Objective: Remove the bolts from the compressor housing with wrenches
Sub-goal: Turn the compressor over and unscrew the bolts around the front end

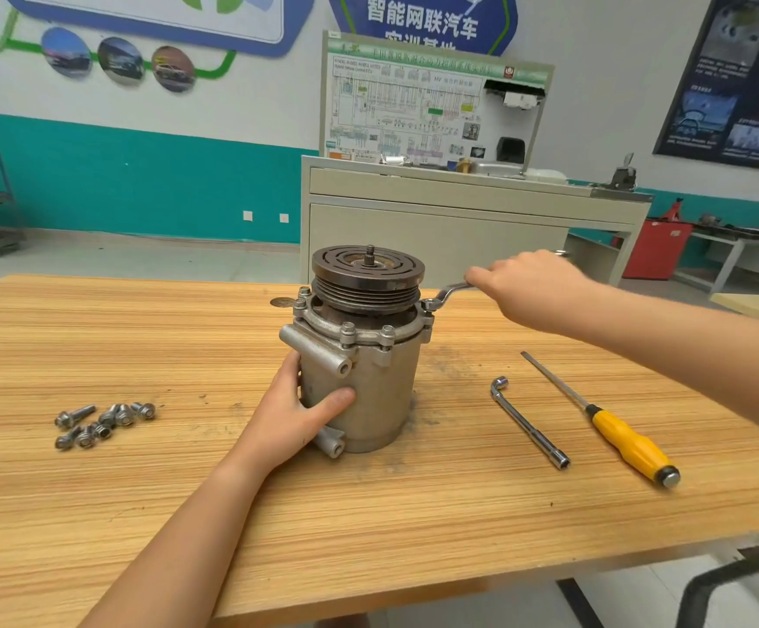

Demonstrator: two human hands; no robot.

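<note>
Head view shows our left hand (298,412) wrapped around the compressor housing (364,387), upright mid-table (96,491), bracing it against the torque. Our right hand (529,287) clenches the wrench (448,296), its ring seated on a flange bolt (427,305) at the right rim. Loosened bolts (103,423) lie grouped at left, safely away from the work

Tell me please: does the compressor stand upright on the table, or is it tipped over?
Upright. The compressor stands on its flat end on the table, with the pulley on top and its shaft pointing up.
</note>
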